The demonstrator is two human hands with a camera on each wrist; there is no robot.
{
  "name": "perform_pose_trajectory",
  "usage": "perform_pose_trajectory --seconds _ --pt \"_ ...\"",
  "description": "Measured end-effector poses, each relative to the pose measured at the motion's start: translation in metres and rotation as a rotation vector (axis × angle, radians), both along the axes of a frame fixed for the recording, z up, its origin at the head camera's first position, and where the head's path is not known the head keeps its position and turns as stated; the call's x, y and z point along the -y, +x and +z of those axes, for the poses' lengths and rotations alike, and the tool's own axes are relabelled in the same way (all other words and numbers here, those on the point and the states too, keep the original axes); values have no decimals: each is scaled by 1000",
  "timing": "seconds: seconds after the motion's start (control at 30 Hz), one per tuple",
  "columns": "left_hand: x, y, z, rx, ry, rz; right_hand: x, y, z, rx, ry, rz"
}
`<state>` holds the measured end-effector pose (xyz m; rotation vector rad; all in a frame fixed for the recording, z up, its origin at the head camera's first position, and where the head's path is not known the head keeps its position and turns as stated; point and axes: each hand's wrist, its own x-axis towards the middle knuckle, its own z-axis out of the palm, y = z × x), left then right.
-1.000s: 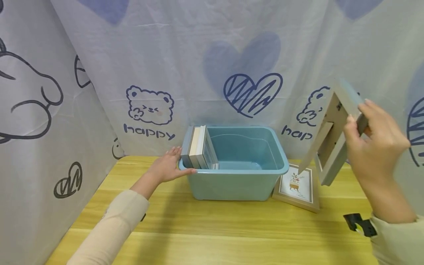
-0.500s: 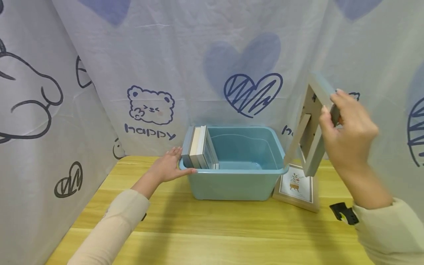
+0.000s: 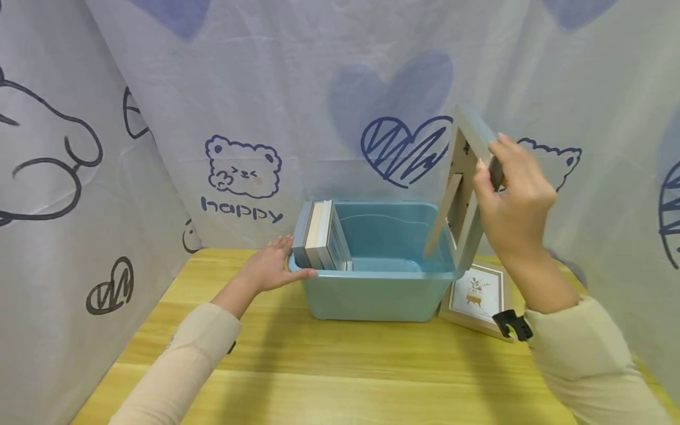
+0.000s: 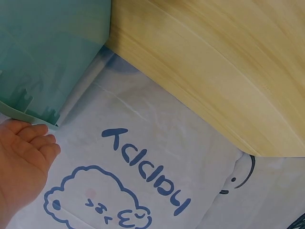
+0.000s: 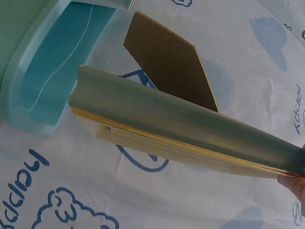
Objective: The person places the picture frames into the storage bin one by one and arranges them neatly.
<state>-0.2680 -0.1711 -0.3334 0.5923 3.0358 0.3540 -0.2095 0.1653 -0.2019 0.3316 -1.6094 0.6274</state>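
Observation:
My right hand (image 3: 512, 203) grips a picture frame (image 3: 467, 248) by its upper side edge, thumb on the back and fingers over the edge. The frame is held upright over the right end of a blue plastic bin (image 3: 372, 301), its back and easel stand (image 3: 443, 212) facing left. In the right wrist view, the frame's blue-grey side (image 5: 176, 119) and brown stand flap (image 5: 174, 59) show beside the bin. At the bin's left corner rests my left hand (image 3: 268, 265), thumb stretched along the front rim. Its fingers (image 4: 35, 138) lie by the rim in the left wrist view.
Several frames (image 3: 321, 236) stand side by side at the left inside the bin. Another wooden frame with a plant print (image 3: 478, 292) lies on the table right of the bin. The wood-grain table (image 3: 340, 366) meets a patterned cloth backdrop (image 3: 329, 118) behind and at left.
My right hand has carried the picture frame leftward, from right of the bin to over its right end. The left hand has stayed at the bin's left corner.

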Motion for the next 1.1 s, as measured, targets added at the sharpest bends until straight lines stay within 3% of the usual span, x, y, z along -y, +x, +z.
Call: perform_pose_trajectory --seconds 0.63,1.1 --pt "1 0 -2 -9 13 3 36 -21 -15 16 -52 122" --pt "0 0 -6 -10 15 14 54 -50 -45 62 -64 146"
